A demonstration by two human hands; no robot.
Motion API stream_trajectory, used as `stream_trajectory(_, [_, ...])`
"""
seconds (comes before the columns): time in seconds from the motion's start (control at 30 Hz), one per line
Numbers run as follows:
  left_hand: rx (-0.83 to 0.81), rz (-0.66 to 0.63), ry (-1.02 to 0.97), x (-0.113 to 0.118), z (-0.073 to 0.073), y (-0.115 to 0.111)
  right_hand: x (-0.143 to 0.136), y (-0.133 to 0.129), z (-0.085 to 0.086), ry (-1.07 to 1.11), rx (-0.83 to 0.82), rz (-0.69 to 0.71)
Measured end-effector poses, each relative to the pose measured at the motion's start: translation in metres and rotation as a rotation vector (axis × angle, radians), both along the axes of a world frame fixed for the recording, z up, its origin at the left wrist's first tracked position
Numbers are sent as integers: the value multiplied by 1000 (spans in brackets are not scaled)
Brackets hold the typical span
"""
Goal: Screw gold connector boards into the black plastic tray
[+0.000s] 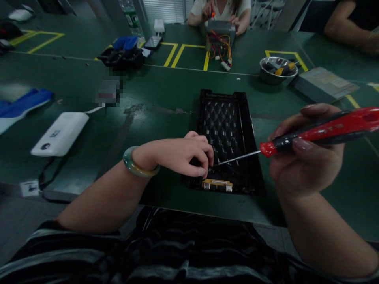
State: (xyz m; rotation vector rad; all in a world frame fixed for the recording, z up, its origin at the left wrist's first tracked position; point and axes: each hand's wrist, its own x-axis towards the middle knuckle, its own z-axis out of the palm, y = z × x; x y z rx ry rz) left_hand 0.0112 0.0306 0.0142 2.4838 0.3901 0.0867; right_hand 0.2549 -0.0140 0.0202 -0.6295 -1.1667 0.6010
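A black plastic casing (258,173) with a quilted-pattern floor lies open side up before me at the table's front edge. My left hand (192,156), a bangle at its wrist, is closed over the casing's left wall, fingertips curled inside. In my right hand (308,161) is a screwdriver (322,132) with a red and black handle. Its thin shaft points left into the casing, and the tip ends beside my left fingertips; what it touches is hidden. A small yellow-brown circuit board (217,184) sits along the casing's near end.
A steel bowl (274,79) of tools and a flat grey metal box (325,85) are at the back right. Left lie a white power bank (60,134), a blue-white cloth (25,104) and a black tray (121,57). Opposite, a person handles a power supply (220,31) with loose wires.
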Motion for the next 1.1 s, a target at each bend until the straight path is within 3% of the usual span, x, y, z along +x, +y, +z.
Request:
stream_trajectory(0.23, [-10, -5, -21, 0, 0, 0, 13, 12, -11, -9, 40, -16])
stream_trajectory(0.4, [6, -9, -17, 0, 2, 0, 13, 18, -17, -86, 79, -153])
stream_trajectory(0.57, [14, 3, -36, 1, 3, -1, 15, 22, -22, -76, 114, -195])
stream_trajectory(0.63, [49, 80, -70, 1, 3, 0, 18, 23, -23, -118, 117, -212])
stream_trajectory(0.83, [199, 492, -167, 0, -5, 7, 17, 17, -24, -335, 130, -193])
stream_trajectory(0.93, [213, 552, -168, -1, -8, 9, 14, 14, -25, -361, 65, -141])
stream_trajectory(1.1, [212, 541, -141, 1, -11, 6, 12, 14, -26, -353, 31, -135])
